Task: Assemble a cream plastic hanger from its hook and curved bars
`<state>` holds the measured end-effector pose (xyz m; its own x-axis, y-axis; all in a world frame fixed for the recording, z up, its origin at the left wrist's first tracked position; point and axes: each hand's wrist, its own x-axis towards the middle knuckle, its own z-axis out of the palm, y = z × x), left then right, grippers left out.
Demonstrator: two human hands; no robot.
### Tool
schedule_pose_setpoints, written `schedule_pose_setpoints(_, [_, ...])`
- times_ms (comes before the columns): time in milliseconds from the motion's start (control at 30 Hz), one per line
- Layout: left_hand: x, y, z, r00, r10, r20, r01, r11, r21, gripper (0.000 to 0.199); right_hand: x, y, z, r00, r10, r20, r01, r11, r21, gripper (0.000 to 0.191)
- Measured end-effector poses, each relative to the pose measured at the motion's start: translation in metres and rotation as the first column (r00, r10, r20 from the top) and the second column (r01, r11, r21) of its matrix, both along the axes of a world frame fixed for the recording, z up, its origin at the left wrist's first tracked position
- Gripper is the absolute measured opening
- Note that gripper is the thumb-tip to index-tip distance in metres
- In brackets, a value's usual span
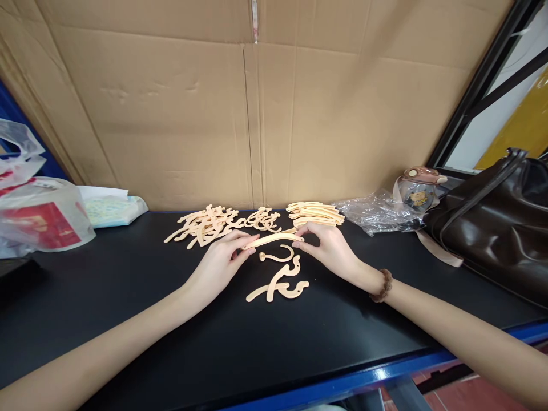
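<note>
A slightly arched, peach-coloured plastic bar (274, 239) with a small hole near its end is held level above the table. My left hand (217, 257) pinches its left end between thumb and fingers. At the other end, the thumb and fingers of my right hand (329, 249) are closed on it. Just below the bar lies a peach hook (280, 257) with a round knob at one end. Nearer to me, two curved arm-like pieces (280, 282) with rounded, notched ends lie across each other.
Behind my hands are a heap of curved arm pieces (205, 224), a small pile of hooks (262, 218) and a stack of bars (315, 213). A cardboard sheet (171, 125) backs the black table (180, 354). Clear wrap (377, 214), a bottle (417, 191) and a dark bag (492, 222) stand right.
</note>
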<state>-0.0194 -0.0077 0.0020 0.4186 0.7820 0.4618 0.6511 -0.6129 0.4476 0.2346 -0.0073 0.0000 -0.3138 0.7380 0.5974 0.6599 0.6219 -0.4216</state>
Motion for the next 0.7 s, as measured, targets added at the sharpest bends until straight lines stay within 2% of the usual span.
schedule_pose_setpoints(167, [-0.001,0.002,-0.003,1.0,-0.014,0.004,0.014,1.0,-0.023,0.035,0.002,0.002,-0.002,0.998,0.04,0.04,-0.043,0.996,0.076,0.007])
schedule_pose_setpoints(300, [0.002,0.008,-0.007,1.0,-0.017,0.016,0.018,1.0,-0.022,0.033,0.003,0.008,-0.004,0.997,0.054,0.047,-0.053,0.999,-0.006,0.006])
schedule_pose_setpoints(433, [0.005,0.021,-0.011,1.0,0.015,0.012,-0.015,1.0,0.004,0.032,0.002,0.018,-0.004,0.998,-0.006,0.065,0.01,0.998,-0.057,0.005])
schedule_pose_setpoints(600, [0.002,0.031,-0.018,0.996,0.02,-0.091,-0.021,1.0,-0.015,0.034,0.001,0.024,-0.006,0.994,-0.015,0.104,0.028,0.992,-0.126,0.004])
schedule_pose_setpoints(700, [0.002,0.029,-0.02,0.986,0.02,-0.167,-0.022,1.0,-0.015,0.038,0.003,0.024,-0.007,0.993,-0.041,0.111,0.054,0.992,-0.116,0.007])
